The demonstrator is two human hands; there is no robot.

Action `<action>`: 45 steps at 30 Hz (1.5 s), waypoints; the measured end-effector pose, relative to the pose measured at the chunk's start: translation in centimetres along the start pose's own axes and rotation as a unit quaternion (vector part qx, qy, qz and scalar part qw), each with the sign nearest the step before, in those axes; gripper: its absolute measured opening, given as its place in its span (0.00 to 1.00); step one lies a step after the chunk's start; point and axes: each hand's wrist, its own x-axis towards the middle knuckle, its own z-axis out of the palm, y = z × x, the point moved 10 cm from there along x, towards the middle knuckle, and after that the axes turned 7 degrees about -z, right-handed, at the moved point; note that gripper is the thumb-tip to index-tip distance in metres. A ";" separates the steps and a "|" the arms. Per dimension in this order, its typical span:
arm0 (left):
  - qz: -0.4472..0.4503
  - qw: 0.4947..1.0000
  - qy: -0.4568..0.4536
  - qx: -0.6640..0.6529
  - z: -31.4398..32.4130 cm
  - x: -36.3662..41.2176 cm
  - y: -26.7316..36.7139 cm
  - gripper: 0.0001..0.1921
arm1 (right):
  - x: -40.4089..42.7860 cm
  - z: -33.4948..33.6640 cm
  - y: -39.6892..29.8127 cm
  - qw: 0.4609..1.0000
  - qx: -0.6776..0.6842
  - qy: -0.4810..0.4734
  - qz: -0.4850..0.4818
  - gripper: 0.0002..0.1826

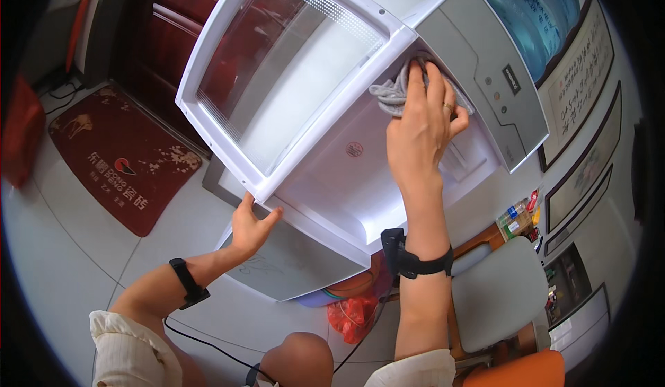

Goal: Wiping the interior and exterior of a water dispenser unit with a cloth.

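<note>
A white and grey water dispenser (470, 49) stands before me with its clear-windowed door (291, 75) swung open to the left. My right hand (423, 111) presses a bunched grey cloth (390, 93) against the upper inside of the dispenser's white recess (332, 179). A small round red mark shows on the recess's back wall. My left hand (253, 226) grips the dispenser at the door's bottom corner, thumb on the front ledge and fingers around the side. Below that ledge is the grey lower front panel (296, 262). Some of the cloth is hidden behind my right fingers.
A blue water bottle (530, 18) sits on top of the dispenser. A dark red doormat (124, 158) lies by a wooden door (156, 39) at left. At right are a grey-cushioned chair (496, 293) and framed pictures (576, 85). A red plastic bag (353, 318) lies below.
</note>
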 end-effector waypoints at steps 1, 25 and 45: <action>0.000 1.000 -0.004 0.000 0.2 0.0 0.2 0.27 | -0.3 -0.1 0.4 1.000 0.003 -0.006 -0.010 0.25; -0.037 0.999 0.000 0.024 0.1 0.0 -0.1 0.29 | -8.8 -3.0 11.2 0.989 -0.036 -0.039 0.137 0.18; 0.002 1.000 0.019 0.018 -0.1 -0.1 0.5 0.28 | -6.6 -3.5 9.3 0.997 0.003 -0.034 0.063 0.15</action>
